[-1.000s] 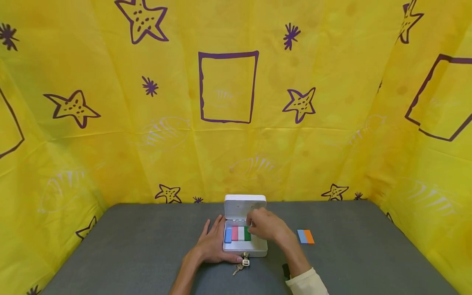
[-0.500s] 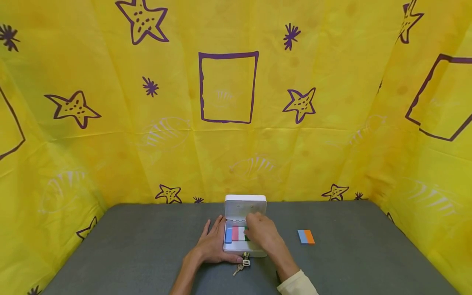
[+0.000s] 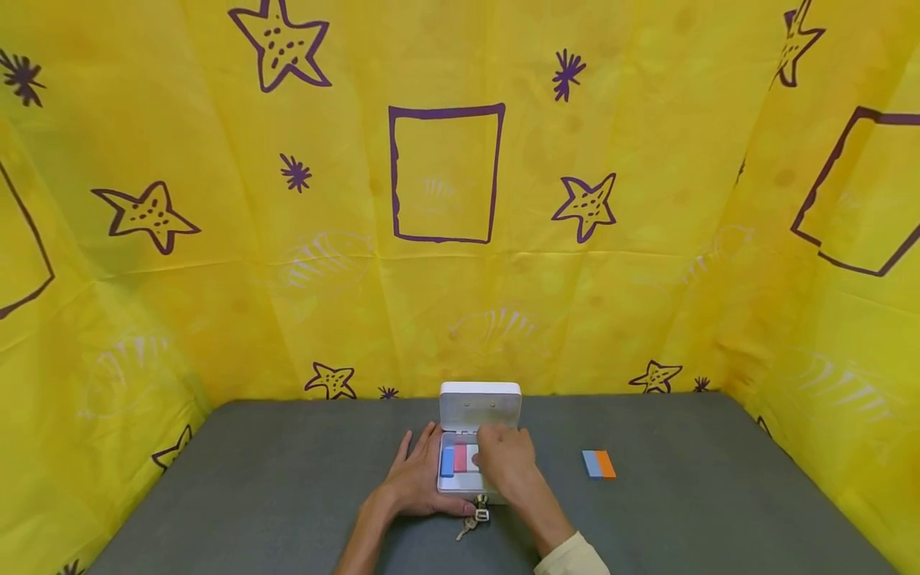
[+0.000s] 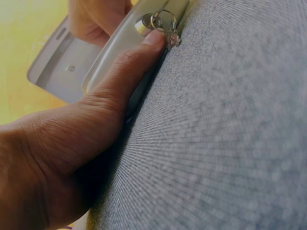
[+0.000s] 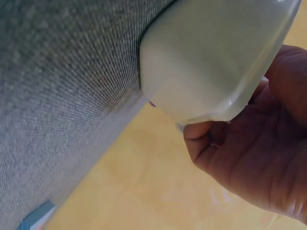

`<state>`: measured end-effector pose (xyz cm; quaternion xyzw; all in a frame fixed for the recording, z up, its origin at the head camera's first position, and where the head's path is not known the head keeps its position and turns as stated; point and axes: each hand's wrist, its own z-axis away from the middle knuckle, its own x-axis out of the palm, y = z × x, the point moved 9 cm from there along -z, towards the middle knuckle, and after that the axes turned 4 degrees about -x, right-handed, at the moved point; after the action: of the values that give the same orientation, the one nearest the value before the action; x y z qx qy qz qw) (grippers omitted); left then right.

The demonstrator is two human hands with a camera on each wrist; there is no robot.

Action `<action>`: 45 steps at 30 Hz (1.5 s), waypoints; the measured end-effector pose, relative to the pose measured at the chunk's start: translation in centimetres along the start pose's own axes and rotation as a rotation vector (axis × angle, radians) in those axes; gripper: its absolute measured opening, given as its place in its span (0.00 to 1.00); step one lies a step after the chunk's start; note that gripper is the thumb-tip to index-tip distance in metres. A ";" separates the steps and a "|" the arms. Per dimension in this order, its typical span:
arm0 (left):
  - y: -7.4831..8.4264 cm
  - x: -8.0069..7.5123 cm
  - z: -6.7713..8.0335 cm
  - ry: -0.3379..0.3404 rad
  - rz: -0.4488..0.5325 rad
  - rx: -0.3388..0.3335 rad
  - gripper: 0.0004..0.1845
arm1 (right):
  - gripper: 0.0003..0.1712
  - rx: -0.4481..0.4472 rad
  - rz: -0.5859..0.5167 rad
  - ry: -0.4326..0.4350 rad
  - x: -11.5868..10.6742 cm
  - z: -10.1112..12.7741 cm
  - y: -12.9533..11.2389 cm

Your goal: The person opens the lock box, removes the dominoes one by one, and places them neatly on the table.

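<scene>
Yellow cloth with purple starfish outlines hangs behind and to both sides of a dark grey, fabric-textured counter. On it, straight ahead of me, sits a white metal box, its hinged lid raised at twelve o'clock. Inside, from nine o'clock toward three, a blue rectangular block, a pink rectangular block and a white rectangular block lie side by side, the white one partly covered by my right grip.

That grip is over the box's three o'clock side, fingers curled down and in; I cannot tell whether they hold anything, since the tips are hidden. My left grip is spread wide with nothing enclosed, the straight fingers along the box's nine o'clock wall and the thumb against its front, just beside a round metal lock. Small metal keys on a ring hang from the lock at six o'clock.

Out at three o'clock, apart from the box, a light-blue rectangular block and an orange rectangular block lie together, long edges touching. A cream sleeve covers part of my right forearm.
</scene>
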<state>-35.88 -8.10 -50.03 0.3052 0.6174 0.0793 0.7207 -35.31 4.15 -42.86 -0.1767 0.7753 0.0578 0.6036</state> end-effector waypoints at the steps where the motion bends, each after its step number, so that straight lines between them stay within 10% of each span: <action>1: 0.0 0.0 0.0 -0.005 -0.007 -0.001 0.72 | 0.12 0.006 0.007 0.007 0.1 0.0 0.0; 24: 0.1 0.1 0.1 0.001 0.000 0.002 0.72 | 0.08 0.018 -0.118 0.053 -0.4 0.1 0.2; 45: -0.2 0.3 -0.2 0.000 -0.004 0.003 0.72 | 0.15 0.041 -0.434 -0.086 -2.2 -0.3 1.7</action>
<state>-36.05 -8.01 -50.37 0.3050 0.6183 0.0769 0.7202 -35.75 6.05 -40.89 -0.3243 0.6935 -0.0818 0.6380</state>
